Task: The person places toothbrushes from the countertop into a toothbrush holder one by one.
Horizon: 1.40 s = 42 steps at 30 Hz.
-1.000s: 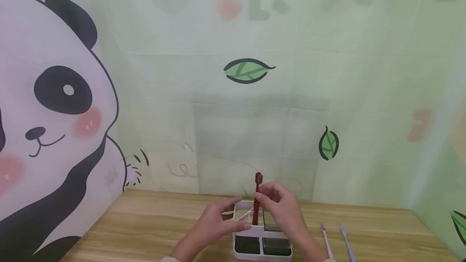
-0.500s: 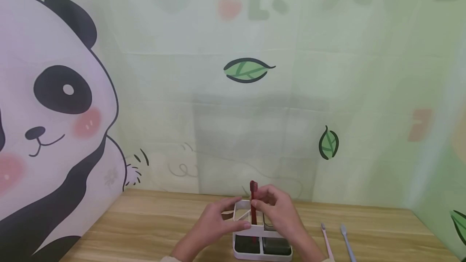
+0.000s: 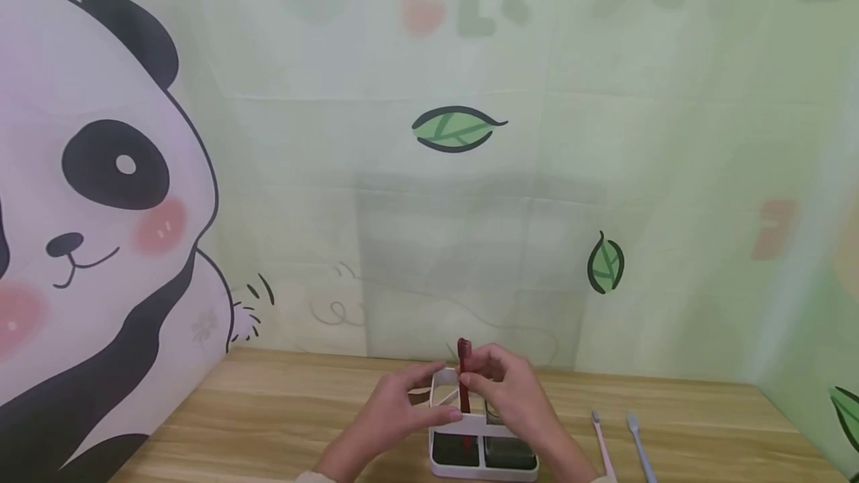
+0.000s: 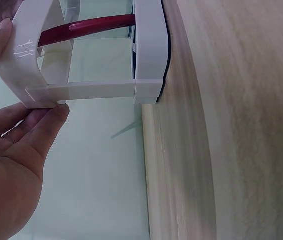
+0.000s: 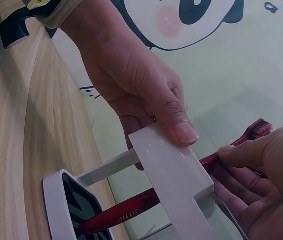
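Note:
A white toothbrush holder with a divided top frame and a dark base stands on the table. My left hand grips its upper frame, thumb on the near face and fingers on the far side, as the left wrist view shows. With my right hand I pinch a red toothbrush just below its head, bristles up. Its handle passes down through a top opening and slants inside the holder. The lower end lies at the dark base pad; whether it touches cannot be told.
To the right, a pink toothbrush and a blue toothbrush lie on the wooden table. A clear cup-like part sits in the holder's right side, partly behind my right hand. A panda-print cloth hangs behind.
The red toothbrush has gone lower into the holder and shifted slightly left, my right hand moving down with it. My left hand and the holder have stayed put.

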Available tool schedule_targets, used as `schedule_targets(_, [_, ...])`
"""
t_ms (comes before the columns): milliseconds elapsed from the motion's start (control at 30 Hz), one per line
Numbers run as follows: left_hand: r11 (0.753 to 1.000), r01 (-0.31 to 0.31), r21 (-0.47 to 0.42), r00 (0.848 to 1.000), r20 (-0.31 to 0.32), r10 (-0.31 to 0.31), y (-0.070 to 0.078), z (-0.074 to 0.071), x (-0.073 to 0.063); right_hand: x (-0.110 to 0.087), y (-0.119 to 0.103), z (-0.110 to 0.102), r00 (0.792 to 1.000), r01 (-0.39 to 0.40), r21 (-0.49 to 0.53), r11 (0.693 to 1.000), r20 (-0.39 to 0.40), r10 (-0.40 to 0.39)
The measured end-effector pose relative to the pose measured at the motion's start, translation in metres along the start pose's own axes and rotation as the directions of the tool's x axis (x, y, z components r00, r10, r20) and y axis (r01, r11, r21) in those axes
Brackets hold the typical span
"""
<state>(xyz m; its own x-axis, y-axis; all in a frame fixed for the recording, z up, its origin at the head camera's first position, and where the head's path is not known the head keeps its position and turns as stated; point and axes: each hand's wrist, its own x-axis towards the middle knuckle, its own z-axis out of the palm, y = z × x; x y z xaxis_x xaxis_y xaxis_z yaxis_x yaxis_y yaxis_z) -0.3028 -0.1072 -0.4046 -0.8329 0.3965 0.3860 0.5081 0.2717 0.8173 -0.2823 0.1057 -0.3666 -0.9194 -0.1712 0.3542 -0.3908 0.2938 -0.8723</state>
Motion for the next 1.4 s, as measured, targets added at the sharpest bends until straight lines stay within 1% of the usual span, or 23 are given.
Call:
schedule_targets(267, [1.000,0.004,-0.008,1.000,0.001,-0.004,0.000,0.000,0.000,0.001,0.000,0.001,1.000,-0.016,-0.022,1.000,-0.015,0.016])
schedule_targets(500, [1.000,-0.012,-0.011,1.000,-0.001,0.012,-0.001,0.001,0.000,0.000,-0.001,0.001,1.000,-0.007,-0.037,0.999,-0.025,0.006])
schedule_targets(700, [1.000,-0.010,-0.010,1.000,-0.001,0.010,-0.001,0.000,0.000,0.001,-0.002,0.002,1.000,-0.007,-0.065,0.998,-0.030,0.005])
schedule_targets(867, [1.000,-0.024,-0.008,1.000,-0.007,0.024,-0.001,0.001,0.000,0.000,-0.001,-0.002,0.999,0.003,-0.056,0.998,-0.040,-0.005])
schedule_targets(1100, [0.999,-0.033,0.000,0.999,-0.015,0.033,-0.003,0.001,0.000,-0.002,-0.006,-0.013,0.997,-0.016,-0.029,0.999,-0.074,0.014])
schedule_targets(1200, [0.999,-0.033,0.004,0.999,-0.019,0.033,-0.002,0.002,-0.001,-0.003,-0.010,-0.021,0.996,-0.019,-0.049,0.999,-0.089,0.014])
schedule_targets(1333, [0.999,-0.033,0.007,0.999,-0.023,0.033,-0.002,0.002,-0.001,-0.005,-0.013,-0.037,0.993,-0.022,-0.104,0.994,-0.116,0.009])
schedule_targets(1400, [1.000,-0.030,0.001,0.999,-0.022,0.030,-0.002,0.002,-0.001,-0.007,-0.013,-0.045,0.991,-0.029,-0.110,0.993,-0.130,0.014])
